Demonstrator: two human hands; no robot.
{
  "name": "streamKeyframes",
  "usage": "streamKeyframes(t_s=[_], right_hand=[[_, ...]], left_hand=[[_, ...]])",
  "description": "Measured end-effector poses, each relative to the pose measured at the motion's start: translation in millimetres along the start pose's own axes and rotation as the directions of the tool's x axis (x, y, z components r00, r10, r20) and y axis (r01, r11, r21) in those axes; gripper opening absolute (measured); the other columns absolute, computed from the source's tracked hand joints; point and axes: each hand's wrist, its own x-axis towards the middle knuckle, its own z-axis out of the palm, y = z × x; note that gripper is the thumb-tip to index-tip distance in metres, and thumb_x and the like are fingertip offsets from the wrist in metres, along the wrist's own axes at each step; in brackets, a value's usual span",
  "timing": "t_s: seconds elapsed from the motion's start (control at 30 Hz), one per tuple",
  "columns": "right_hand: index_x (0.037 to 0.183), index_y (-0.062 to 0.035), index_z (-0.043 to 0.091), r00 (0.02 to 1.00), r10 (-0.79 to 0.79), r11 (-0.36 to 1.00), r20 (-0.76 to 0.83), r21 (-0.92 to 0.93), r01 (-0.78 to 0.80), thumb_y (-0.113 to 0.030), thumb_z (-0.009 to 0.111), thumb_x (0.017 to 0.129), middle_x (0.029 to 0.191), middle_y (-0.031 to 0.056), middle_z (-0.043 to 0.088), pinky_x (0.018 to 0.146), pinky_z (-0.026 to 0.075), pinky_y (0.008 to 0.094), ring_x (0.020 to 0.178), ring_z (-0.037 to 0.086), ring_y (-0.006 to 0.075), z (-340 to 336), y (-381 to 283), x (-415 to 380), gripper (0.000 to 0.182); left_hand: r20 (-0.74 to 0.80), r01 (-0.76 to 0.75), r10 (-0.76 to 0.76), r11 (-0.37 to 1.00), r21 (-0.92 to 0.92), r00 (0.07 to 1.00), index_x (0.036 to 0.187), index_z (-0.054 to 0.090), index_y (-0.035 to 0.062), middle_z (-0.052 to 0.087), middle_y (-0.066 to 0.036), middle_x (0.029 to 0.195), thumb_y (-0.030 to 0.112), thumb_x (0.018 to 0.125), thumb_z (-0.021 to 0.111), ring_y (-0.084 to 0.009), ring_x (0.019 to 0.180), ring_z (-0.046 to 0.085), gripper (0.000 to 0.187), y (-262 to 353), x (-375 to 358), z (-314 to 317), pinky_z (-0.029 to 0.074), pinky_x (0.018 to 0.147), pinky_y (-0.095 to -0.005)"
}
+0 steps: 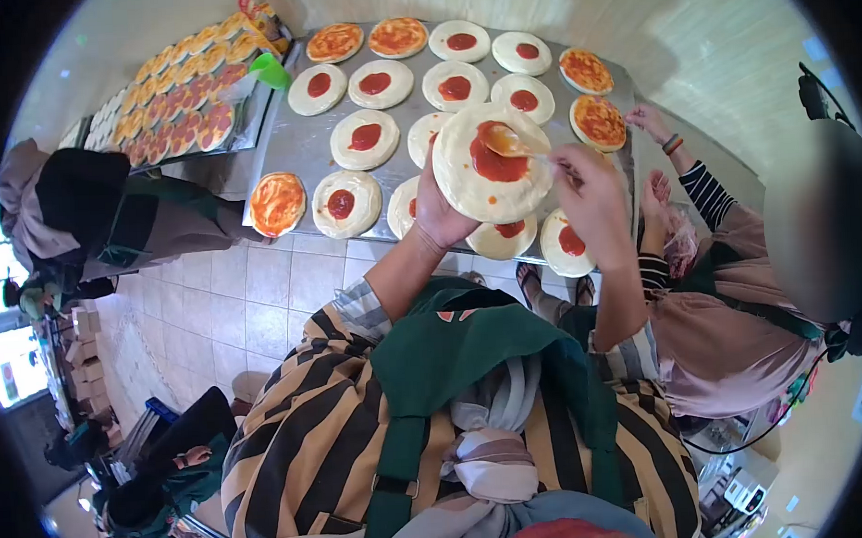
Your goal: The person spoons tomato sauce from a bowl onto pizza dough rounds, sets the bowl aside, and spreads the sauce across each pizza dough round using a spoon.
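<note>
My left hand [435, 209] holds up a round pizza base [461, 196] from its left edge and underside, above the metal table [286, 141]. In my right hand [586, 190] is a spoon [514, 146], its bowl resting in the red sauce [492, 167] at the middle of this base. Below and around lie several more bases, many with a single blob of sauce, such as one base [382, 84] behind my left hand. A few, like the far-left base [277, 205], have sauce spread over most of their top.
At the right, a co-worker [716, 305] in a striped sleeve reaches to a sauced base [597, 123]. A green cup [269, 71] stands by the table's back left, beside trays of small topped rounds [178, 92]. Another person [111, 211] stands at the left.
</note>
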Motion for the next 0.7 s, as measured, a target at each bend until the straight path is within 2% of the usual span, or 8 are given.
streamKeyframes(t_s=[0.13, 0.23, 0.3, 0.37, 0.5, 0.57, 0.63, 0.7], right_hand=[[0.092, -0.0013, 0.060, 0.978, -0.083, 0.993, 0.193, -0.072, 0.098, 0.000, 0.059, 0.080, 0.086, 0.0136, 0.062, 0.069, 0.049, 0.0354, 0.078, 0.064, 0.0297, 4.7, -30.2, -0.4, 0.012], [0.093, -0.0015, 0.061, 0.990, -0.023, 0.982, 0.138, -0.183, 0.048, 0.000, 0.058, 0.080, 0.087, 0.0142, 0.063, 0.069, 0.050, 0.0357, 0.079, 0.064, 0.0298, -5.6, -36.4, 1.6, 0.014], [0.093, -0.0012, 0.061, 0.993, -0.088, 0.972, 0.079, -0.211, 0.103, -0.001, 0.058, 0.080, 0.087, 0.0150, 0.063, 0.068, 0.050, 0.0351, 0.079, 0.065, 0.0291, 11.3, -36.9, 12.3, 0.012], [0.092, -0.0007, 0.061, 0.997, -0.038, 0.999, 0.067, 0.035, 0.035, -0.001, 0.059, 0.081, 0.087, 0.0152, 0.063, 0.069, 0.050, 0.0340, 0.078, 0.064, 0.0275, 41.9, -46.3, 19.5, 0.011], [0.092, -0.0008, 0.061, 0.966, -0.145, 0.984, 0.215, 0.129, 0.119, -0.002, 0.061, 0.081, 0.087, 0.0149, 0.063, 0.069, 0.051, 0.0334, 0.077, 0.064, 0.0253, 55.6, -84.9, 9.5, 0.011], [0.092, -0.0011, 0.061, 0.962, -0.105, 0.994, 0.251, 0.020, 0.104, -0.002, 0.061, 0.081, 0.086, 0.0146, 0.063, 0.070, 0.051, 0.0331, 0.078, 0.064, 0.0256, 48.6, -100.4, 15.1, 0.011], [0.092, -0.0013, 0.061, 0.985, -0.147, 0.976, 0.092, -0.147, 0.160, -0.002, 0.060, 0.082, 0.085, 0.0142, 0.063, 0.071, 0.050, 0.0328, 0.077, 0.063, 0.0260, 57.7, -106.0, 29.3, 0.011], [0.092, -0.0018, 0.061, 0.987, -0.146, 0.983, 0.069, -0.104, 0.152, -0.002, 0.060, 0.081, 0.086, 0.0141, 0.063, 0.071, 0.050, 0.0333, 0.078, 0.063, 0.0266, 87.8, -119.7, 35.8, 0.011]], left_hand=[[0.001, -0.102, 0.102, 0.995, 0.005, 0.995, 0.145, 0.034, 0.0110, 0.035, -0.014, 0.149, 0.044, 0.098, 0.033, -0.0344, 0.137, 0.034, 0.057, 8.7, -17.5, 0.7, 0.021, 0.115, -0.0556], [0.035, -0.133, 0.132, 0.991, 0.034, 0.991, 0.144, 0.035, 0.0110, 0.034, -0.014, 0.149, 0.043, 0.098, 0.033, -0.0344, 0.137, 0.033, 0.056, 22.8, -34.3, 11.1, 0.021, 0.115, -0.0556], [0.069, -0.133, 0.127, 0.987, 0.089, 0.990, 0.144, 0.036, 0.0110, 0.035, -0.014, 0.149, 0.046, 0.098, 0.033, -0.0342, 0.137, 0.034, 0.057, 27.0, -41.4, 25.6, 0.022, 0.115, -0.0547], [0.043, -0.182, 0.177, 0.941, 0.286, 0.983, 0.143, 0.037, 0.0112, 0.035, -0.014, 0.149, 0.049, 0.097, 0.033, -0.0337, 0.137, 0.034, 0.060, 27.1, -49.9, 44.1, 0.023, 0.114, -0.0536], [0.079, -0.189, 0.174, 0.944, 0.270, 0.982, 0.143, 0.037, 0.0121, 0.037, -0.013, 0.148, 0.052, 0.096, 0.033, -0.0332, 0.136, 0.035, 0.061, 48.7, -71.8, 68.6, 0.026, 0.113, -0.0527], [0.054, -0.223, 0.218, 0.920, 0.321, 0.975, 0.142, 0.038, 0.0130, 0.038, -0.012, 0.147, 0.052, 0.097, 0.032, -0.0330, 0.135, 0.037, 0.060, 58.8, -83.9, 78.8, 0.028, 0.112, -0.0527], [0.051, -0.215, 0.209, 0.942, 0.256, 0.977, 0.142, 0.038, 0.0129, 0.038, -0.012, 0.147, 0.051, 0.097, 0.032, -0.0330, 0.135, 0.038, 0.060, 68.8, -94.3, 86.9, 0.028, 0.112, -0.0528], [0.038, -0.213, 0.210, 0.935, 0.283, 0.977, 0.143, 0.037, 0.0123, 0.038, -0.013, 0.147, 0.051, 0.097, 0.033, -0.0331, 0.134, 0.038, 0.060, 77.4, -106.6, 91.6, 0.028, 0.112, -0.0528]])
